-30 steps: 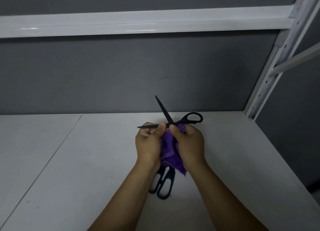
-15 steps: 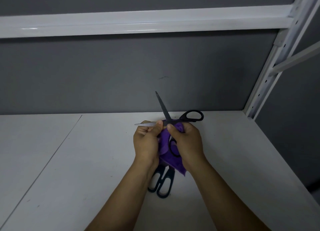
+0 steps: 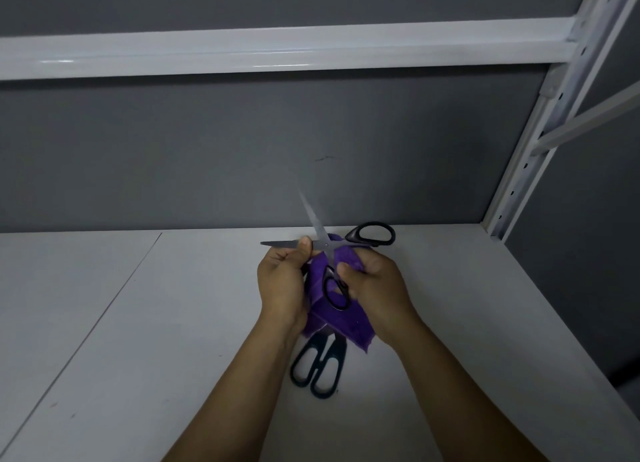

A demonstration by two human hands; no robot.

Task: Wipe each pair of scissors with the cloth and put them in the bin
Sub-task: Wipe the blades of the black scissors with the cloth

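Observation:
A pair of black-handled scissors point(image 3: 370, 234) is held spread wide above the white shelf, one blade pointing left, the other up and away. My left hand point(image 3: 282, 281) pinches the left-pointing blade between thumb and fingers. My right hand point(image 3: 375, 285) grips the purple cloth point(image 3: 341, 323) bunched around the lower handle loop. The cloth hangs down between both hands. A second pair of scissors point(image 3: 320, 366) with dark handles lies flat on the shelf under my wrists, its blades hidden by the cloth. No bin is in view.
The white shelf board point(image 3: 138, 340) has a seam running diagonally at the left. A grey back wall, a white crossbeam point(image 3: 277, 51) overhead and a perforated white upright point(image 3: 540, 122) at the right enclose the space.
The upward blade has swung a little further up and now catches light. My right hand slid lower along the cloth toward the handle loop. The left hand holds the same blade.

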